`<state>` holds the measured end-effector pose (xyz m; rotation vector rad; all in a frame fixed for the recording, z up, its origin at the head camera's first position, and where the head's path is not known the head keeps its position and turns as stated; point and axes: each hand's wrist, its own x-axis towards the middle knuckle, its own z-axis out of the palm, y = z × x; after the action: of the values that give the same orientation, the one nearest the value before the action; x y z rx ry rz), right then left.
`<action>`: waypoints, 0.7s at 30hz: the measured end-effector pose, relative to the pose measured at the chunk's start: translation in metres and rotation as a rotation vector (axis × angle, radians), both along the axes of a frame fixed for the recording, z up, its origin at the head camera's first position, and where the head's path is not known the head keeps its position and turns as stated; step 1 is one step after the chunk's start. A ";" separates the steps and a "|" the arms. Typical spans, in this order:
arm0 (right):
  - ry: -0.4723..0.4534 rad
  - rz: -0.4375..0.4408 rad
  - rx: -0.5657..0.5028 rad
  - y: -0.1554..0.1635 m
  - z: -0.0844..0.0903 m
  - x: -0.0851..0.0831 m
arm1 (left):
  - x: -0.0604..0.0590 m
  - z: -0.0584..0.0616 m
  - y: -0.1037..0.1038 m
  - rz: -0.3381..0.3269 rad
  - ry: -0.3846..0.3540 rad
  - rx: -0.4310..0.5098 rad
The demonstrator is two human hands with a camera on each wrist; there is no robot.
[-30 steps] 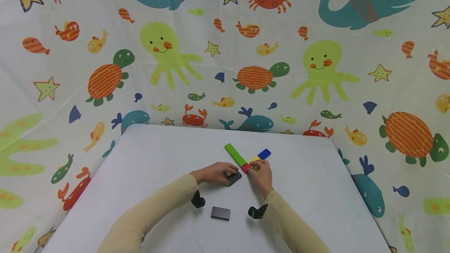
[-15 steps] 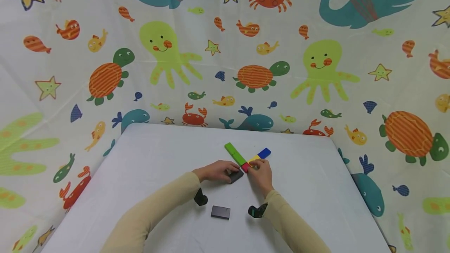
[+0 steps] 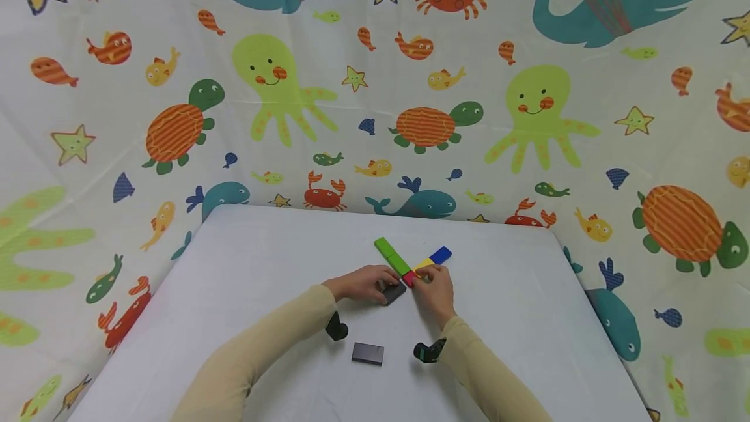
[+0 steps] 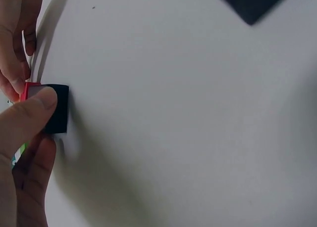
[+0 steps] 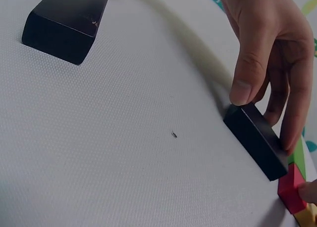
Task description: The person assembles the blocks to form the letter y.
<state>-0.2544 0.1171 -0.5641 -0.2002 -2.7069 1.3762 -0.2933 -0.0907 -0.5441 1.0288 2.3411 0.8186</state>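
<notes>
My left hand (image 3: pixel 362 284) holds a black rectangular block (image 3: pixel 394 293), thumb on one side and fingers on the other. The right wrist view shows this block (image 5: pixel 255 138) with one end right at a small red block (image 5: pixel 291 190). My right hand (image 3: pixel 436 292) pinches at the red block, a fingertip against its side. From the red block, two green blocks (image 3: pixel 391 256) run in a line to the back left. A yellow block (image 3: pixel 423 265), partly hidden by my right fingers, and a blue block (image 3: pixel 441 255) run to the back right.
A second black block (image 3: pixel 368 354) lies nearer the front of the white table (image 3: pixel 281 246), between my forearms. Behind the table hangs a white curtain (image 3: pixel 328 96) printed with sea animals. Each wrist carries a small black camera.
Over the last second my left hand has moved slightly right and away from me, bringing the black block closer to the red one. My right hand has stayed in place.
</notes>
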 end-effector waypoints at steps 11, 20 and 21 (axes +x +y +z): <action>-0.013 0.000 -0.001 0.000 0.000 0.000 | -0.005 -0.001 -0.001 0.001 -0.037 0.013; 0.052 0.009 0.002 0.000 0.002 0.004 | -0.005 0.002 0.002 0.027 -0.051 0.008; 0.068 0.009 0.004 0.000 0.002 0.005 | -0.004 0.002 0.002 0.026 -0.051 0.010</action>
<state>-0.2499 0.1168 -0.5616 -0.1390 -2.6584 1.3546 -0.2977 -0.0883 -0.5420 0.9720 2.3138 0.8576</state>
